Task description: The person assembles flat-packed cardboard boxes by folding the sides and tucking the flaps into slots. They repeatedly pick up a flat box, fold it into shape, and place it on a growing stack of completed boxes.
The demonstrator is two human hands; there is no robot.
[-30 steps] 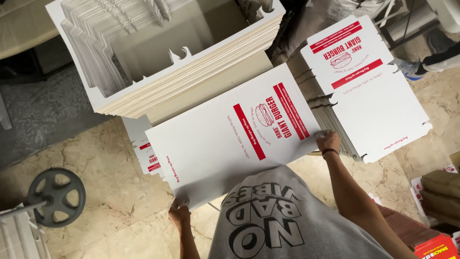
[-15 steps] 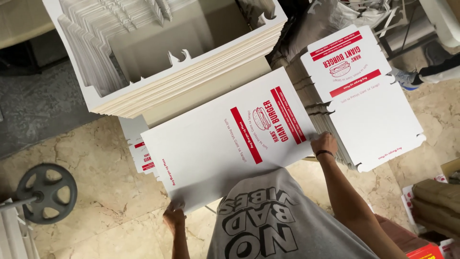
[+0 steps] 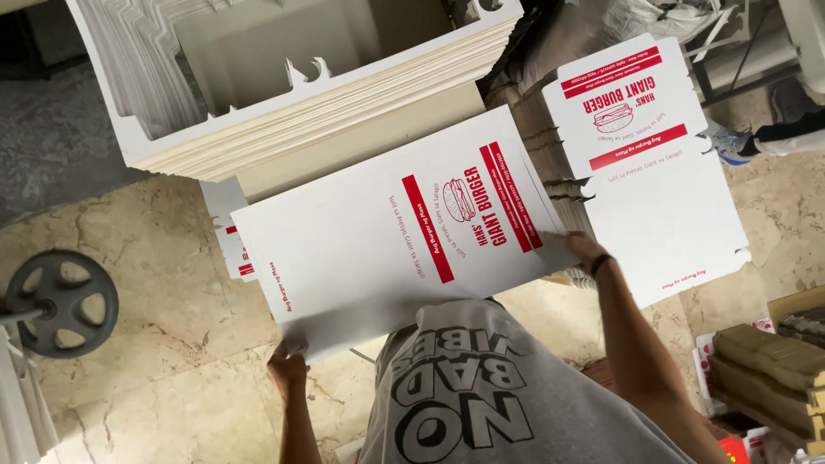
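both hands grasp one flat white carton blank (image 3: 387, 232) by opposite ends: the left hand (image 3: 288, 369) pinches the lower-left corner, and the right hand (image 3: 584, 251) closes on the right edge beside the red stripes. the blank is held tilted above the marble floor (image 3: 155, 344), in front of the person's grey printed shirt (image 3: 481, 395), with its printed face up (red bars and a burger drawing). compared with the frames a second and half a second back, the blank sits a little lower in view and the left hand has come further under the corner, while the right hand keeps the same hold; the sheet appears lifted clear and under control from both ends. a tall stack of unprinted blanks (image 3: 344, 103) lies just above it. a second printed blank (image 3: 653, 163) rests on a stack to the right, apart from the held one. a grey wheel (image 3: 60, 301) stands at left, and brown bundles (image 3: 765, 361) lie at lower right.
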